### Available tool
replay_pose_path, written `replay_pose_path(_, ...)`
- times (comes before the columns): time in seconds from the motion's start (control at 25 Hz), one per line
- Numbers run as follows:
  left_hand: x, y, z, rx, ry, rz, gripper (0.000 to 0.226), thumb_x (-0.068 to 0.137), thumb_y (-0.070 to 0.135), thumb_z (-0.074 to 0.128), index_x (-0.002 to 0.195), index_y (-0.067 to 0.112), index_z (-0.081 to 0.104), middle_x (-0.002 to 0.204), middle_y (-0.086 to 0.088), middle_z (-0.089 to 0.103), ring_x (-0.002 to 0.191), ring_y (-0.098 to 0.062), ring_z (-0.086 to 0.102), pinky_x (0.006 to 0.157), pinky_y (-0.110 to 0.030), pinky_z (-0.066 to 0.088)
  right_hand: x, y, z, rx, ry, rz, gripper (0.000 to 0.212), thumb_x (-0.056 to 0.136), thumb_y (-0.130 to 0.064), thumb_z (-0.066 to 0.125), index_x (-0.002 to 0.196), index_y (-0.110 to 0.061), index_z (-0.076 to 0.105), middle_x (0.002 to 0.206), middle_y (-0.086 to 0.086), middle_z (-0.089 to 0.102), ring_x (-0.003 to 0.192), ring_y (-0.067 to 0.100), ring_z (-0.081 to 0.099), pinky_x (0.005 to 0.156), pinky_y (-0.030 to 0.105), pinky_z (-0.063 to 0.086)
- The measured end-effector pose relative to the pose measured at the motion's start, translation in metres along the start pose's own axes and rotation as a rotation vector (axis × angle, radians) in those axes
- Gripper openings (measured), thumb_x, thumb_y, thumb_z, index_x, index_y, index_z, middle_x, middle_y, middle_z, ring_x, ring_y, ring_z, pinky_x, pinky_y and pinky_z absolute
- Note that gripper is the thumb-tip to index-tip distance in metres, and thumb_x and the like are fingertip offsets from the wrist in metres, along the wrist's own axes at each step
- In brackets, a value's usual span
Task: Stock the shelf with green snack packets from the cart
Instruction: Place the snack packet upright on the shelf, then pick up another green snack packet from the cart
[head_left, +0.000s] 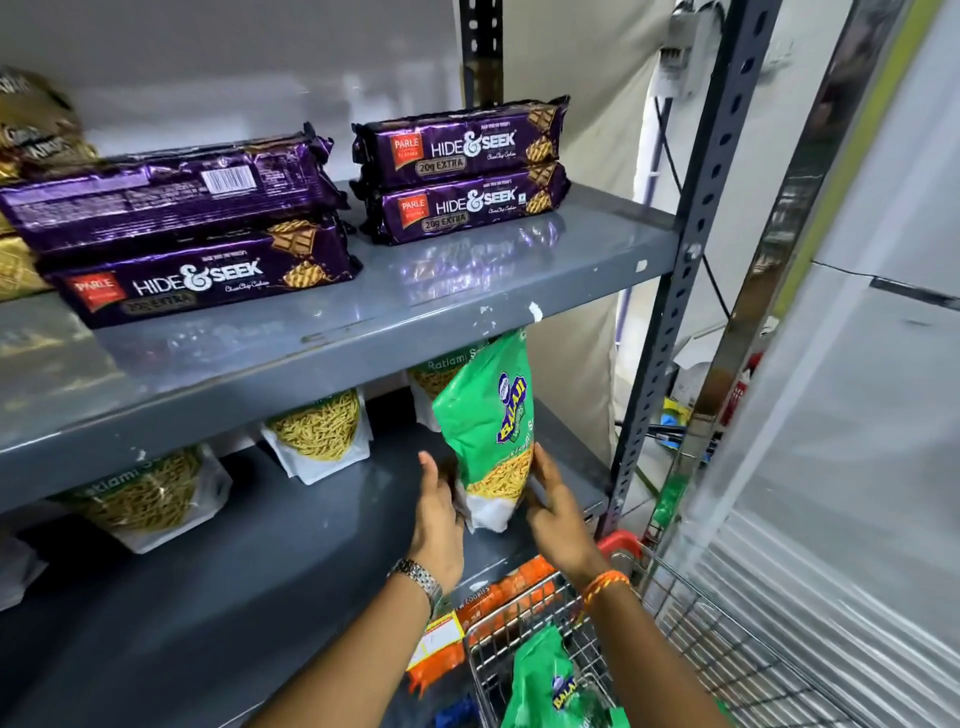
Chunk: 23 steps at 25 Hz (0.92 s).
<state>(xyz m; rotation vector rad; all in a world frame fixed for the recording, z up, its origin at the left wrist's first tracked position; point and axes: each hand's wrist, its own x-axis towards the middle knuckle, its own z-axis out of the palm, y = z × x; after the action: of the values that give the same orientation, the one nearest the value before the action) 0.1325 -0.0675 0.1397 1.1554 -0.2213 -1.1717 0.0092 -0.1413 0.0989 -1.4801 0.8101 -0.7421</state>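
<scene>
A green snack packet (491, 415) stands upright near the right front of the lower grey shelf (291, 561). My left hand (435, 512) presses against its left bottom edge and my right hand (553, 506) cups its right bottom edge. Its top reaches under the upper shelf's lip. Three more green packets stand in a row behind it: one (317, 431) in the middle, one (150, 493) to the left, and one (436, 382) partly hidden behind the held packet. Another green packet (556, 686) lies in the wire cart (691, 623) at the bottom right.
The upper shelf (467, 291) carries purple biscuit packs (208, 280) in two stacks and gold packs at the far left. Orange biscuit packs (498, 603) lie in the cart. A perforated steel post (670, 322) frames the shelf's right side, with a steel-framed glass door beyond it.
</scene>
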Motion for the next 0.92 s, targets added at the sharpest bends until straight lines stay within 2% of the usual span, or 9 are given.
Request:
replay_pose_path(0.08,0.009,0.006,0.003,-0.008,-0.006,0.009,0.070,0.094,0.069,0.018,0.144,0.028,0.044,0.152,-0.004,0.049,0.101,-0.009,0.062,0.089,-0.027,0.043,-0.009,-0.003,0.003,-0.013,0.041,0.010,0.095,0.080,0.027,0.034,0.150,-0.036,0.026,0.149,-0.021,0.041,0.132,-0.020,0.041,0.115,0.008,0.030)
replay_pose_path(0.16,0.014,0.013,0.007,-0.039,-0.026,0.014,0.064,0.095,0.068,0.018,0.135,0.029,0.049,0.151,-0.005,0.049,0.100,-0.012,0.064,0.089,-0.029,0.045,-0.015,-0.008,0.000,0.011,0.033,0.022,0.092,0.084,0.030,0.031,0.157,-0.024,0.020,0.155,-0.011,0.033,0.144,0.002,0.035,0.118,0.018,0.031)
replay_pose_path(0.28,0.006,0.013,0.009,-0.033,0.052,0.037,0.073,0.096,0.067,0.018,0.151,0.022,0.038,0.157,-0.003,0.041,0.129,-0.018,0.052,0.108,-0.031,0.034,-0.027,-0.013,-0.021,0.022,0.026,0.056,0.082,0.092,0.026,0.032,0.159,-0.018,0.018,0.159,-0.008,0.027,0.150,0.016,0.029,0.105,0.014,0.045)
replay_pose_path(0.4,-0.020,-0.017,-0.003,-0.017,0.351,0.171,0.059,0.103,0.048,0.026,0.146,0.014,0.046,0.155,-0.008,0.044,0.145,-0.022,0.038,0.118,-0.036,0.023,-0.069,0.003,-0.066,0.004,0.112,0.048,0.069,0.094,0.023,0.039,0.153,-0.014,0.038,0.157,-0.004,0.043,0.145,0.012,0.042,0.118,0.026,0.039)
replay_pose_path(0.52,-0.055,-0.082,-0.001,-0.038,0.489,0.163,0.039,0.102,0.019,0.037,0.130,0.000,0.057,0.138,-0.025,0.058,0.127,-0.033,0.055,0.109,-0.040,0.038,-0.142,0.048,-0.117,0.002,0.283,0.119,0.053,0.089,0.023,0.053,0.128,-0.011,0.064,0.124,-0.004,0.072,0.112,0.005,0.069,0.096,0.015,0.054)
replay_pose_path(0.68,-0.070,-0.179,0.020,0.309,0.289,-0.320,0.031,0.096,0.017,0.054,0.121,0.002,0.065,0.132,-0.021,0.062,0.106,-0.022,0.057,0.101,-0.039,0.043,-0.240,0.142,-0.150,-0.002,0.513,0.400,0.045,0.079,0.030,0.061,0.105,-0.006,0.068,0.095,-0.001,0.074,0.084,0.006,0.068,0.078,0.024,0.059)
replay_pose_path(0.76,-0.065,-0.215,0.031,0.479,0.213,-0.490,0.037,0.091,0.022,0.063,0.121,0.000,0.065,0.131,-0.019,0.063,0.094,-0.019,0.056,0.086,-0.030,0.044,-0.274,0.181,-0.155,-0.025,0.554,0.549,0.048,0.071,0.030,0.071,0.105,-0.003,0.065,0.097,0.007,0.072,0.087,0.016,0.064,0.074,0.021,0.056)
replay_pose_path(0.88,-0.055,-0.264,0.031,0.560,0.260,-0.509,0.013,0.087,0.011,0.068,0.093,0.000,0.067,0.101,-0.014,0.064,0.050,-0.006,0.060,0.047,-0.018,0.044,-0.301,0.227,-0.156,-0.117,0.470,0.671,0.078,0.062,0.024,0.082,0.131,0.012,0.049,0.122,0.019,0.059,0.112,0.029,0.055,0.099,0.034,0.054)
replay_pose_path(0.92,-0.052,-0.278,0.028,0.583,0.256,-0.517,0.008,0.088,0.007,0.066,0.090,0.000,0.066,0.095,-0.013,0.063,0.045,-0.005,0.059,0.040,-0.017,0.043,-0.307,0.242,-0.157,-0.135,0.404,0.704,0.085,0.061,0.022,0.084,0.136,0.013,0.045,0.125,0.020,0.058,0.116,0.029,0.056,0.104,0.038,0.053)
